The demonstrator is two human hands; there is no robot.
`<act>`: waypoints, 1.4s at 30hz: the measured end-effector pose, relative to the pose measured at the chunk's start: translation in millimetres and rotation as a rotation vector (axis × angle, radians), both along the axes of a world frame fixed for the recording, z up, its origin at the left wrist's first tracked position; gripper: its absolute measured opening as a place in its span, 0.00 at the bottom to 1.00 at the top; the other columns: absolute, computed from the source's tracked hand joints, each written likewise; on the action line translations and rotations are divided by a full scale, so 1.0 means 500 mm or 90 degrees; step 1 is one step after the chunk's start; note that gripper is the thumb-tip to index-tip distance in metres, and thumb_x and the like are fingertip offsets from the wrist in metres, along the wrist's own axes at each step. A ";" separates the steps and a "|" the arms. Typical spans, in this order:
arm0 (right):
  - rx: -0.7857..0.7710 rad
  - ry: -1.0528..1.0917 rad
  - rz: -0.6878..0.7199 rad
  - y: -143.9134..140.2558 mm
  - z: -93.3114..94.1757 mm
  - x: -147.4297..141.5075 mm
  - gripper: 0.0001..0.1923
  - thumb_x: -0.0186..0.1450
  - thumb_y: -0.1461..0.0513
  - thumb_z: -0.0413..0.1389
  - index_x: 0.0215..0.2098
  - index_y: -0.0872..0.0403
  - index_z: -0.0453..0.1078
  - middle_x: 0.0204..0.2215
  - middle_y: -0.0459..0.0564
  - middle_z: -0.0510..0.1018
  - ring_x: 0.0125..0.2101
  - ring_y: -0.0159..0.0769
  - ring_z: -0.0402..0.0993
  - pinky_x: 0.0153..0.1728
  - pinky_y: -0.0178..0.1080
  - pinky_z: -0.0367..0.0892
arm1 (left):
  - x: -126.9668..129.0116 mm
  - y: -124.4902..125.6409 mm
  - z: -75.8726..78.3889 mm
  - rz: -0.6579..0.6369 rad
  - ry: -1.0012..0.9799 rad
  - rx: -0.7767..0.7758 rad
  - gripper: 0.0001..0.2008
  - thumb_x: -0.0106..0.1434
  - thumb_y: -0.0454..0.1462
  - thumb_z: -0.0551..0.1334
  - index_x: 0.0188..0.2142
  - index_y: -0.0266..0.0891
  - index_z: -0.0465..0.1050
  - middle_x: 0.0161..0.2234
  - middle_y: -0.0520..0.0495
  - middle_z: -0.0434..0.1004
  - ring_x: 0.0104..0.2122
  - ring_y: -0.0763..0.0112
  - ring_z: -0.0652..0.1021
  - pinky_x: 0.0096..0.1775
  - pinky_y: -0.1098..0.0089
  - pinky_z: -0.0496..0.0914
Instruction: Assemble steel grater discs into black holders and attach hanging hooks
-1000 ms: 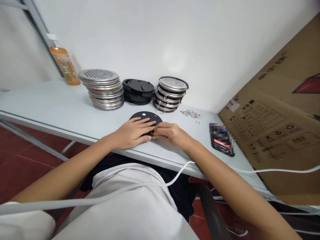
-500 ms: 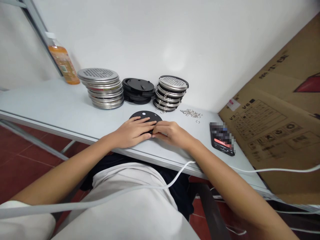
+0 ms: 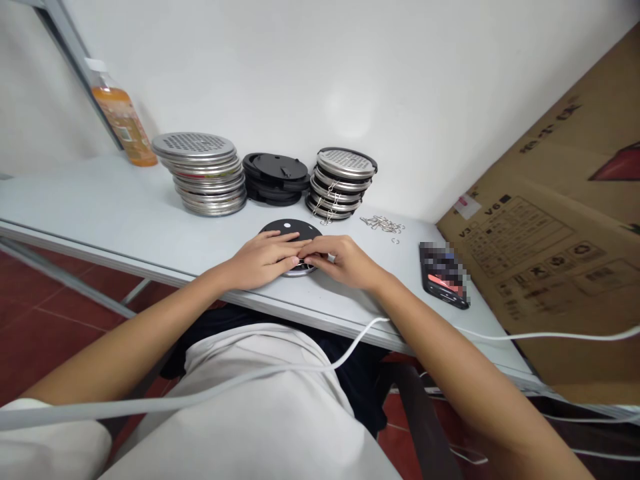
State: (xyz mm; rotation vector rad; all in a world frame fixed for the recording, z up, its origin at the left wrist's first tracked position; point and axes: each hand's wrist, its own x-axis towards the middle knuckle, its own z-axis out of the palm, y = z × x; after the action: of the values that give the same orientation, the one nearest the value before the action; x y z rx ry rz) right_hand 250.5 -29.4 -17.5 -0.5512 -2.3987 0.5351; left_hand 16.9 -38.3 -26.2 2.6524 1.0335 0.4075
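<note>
A black round disc with a metal rim point(image 3: 290, 229) lies flat on the grey table point(image 3: 100, 213) near its front edge. My left hand point(image 3: 263, 259) rests palm down on the disc's near half. My right hand point(image 3: 343, 259) meets it from the right, fingertips pinched at the disc's near edge where a bit of silver rim shows. What the fingers pinch is hidden. Behind the disc stand a stack of perforated metal discs point(image 3: 203, 173), a stack of black discs point(image 3: 276, 177) and a stack of assembled discs point(image 3: 340, 181).
A small heap of wire clips point(image 3: 383, 225) lies right of the stacks. A phone point(image 3: 443, 273) lies at the table's right end beside a leaning cardboard box point(image 3: 560, 220). An orange drink bottle point(image 3: 117, 113) stands at the back left. A white cable point(image 3: 300, 370) crosses my lap.
Both hands have shifted slightly forward on the disc, and a strip of silver rim now shows under the fingertips. The view has tilted up a little.
</note>
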 end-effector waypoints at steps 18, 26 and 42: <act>0.013 -0.022 0.038 0.001 0.011 0.001 0.07 0.65 0.68 0.57 0.31 0.55 0.75 0.30 0.49 0.77 0.30 0.31 0.72 0.35 0.35 0.66 | 0.010 -0.006 0.001 0.043 -0.011 -0.017 0.22 0.76 0.47 0.46 0.64 0.58 0.65 0.67 0.58 0.61 0.71 0.59 0.52 0.68 0.42 0.38; 0.017 -0.028 0.046 0.003 0.008 -0.001 0.07 0.65 0.68 0.56 0.29 0.55 0.73 0.28 0.47 0.74 0.28 0.30 0.68 0.33 0.33 0.64 | 0.010 -0.002 0.001 0.035 -0.007 -0.031 0.21 0.76 0.46 0.45 0.63 0.59 0.67 0.67 0.59 0.61 0.70 0.61 0.55 0.69 0.44 0.38; 0.025 -0.050 0.076 0.007 0.010 0.004 0.06 0.65 0.69 0.56 0.31 0.56 0.73 0.27 0.45 0.71 0.28 0.29 0.65 0.33 0.33 0.61 | 0.015 -0.010 0.002 0.043 0.037 0.005 0.23 0.76 0.46 0.44 0.64 0.56 0.65 0.68 0.59 0.60 0.70 0.62 0.56 0.68 0.48 0.47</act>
State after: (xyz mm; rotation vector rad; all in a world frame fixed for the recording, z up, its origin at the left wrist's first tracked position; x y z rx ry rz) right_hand 252.5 -26.1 -12.4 -0.4218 -2.5232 0.5244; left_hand 24.7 -43.4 -25.1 2.6568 1.1442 0.3508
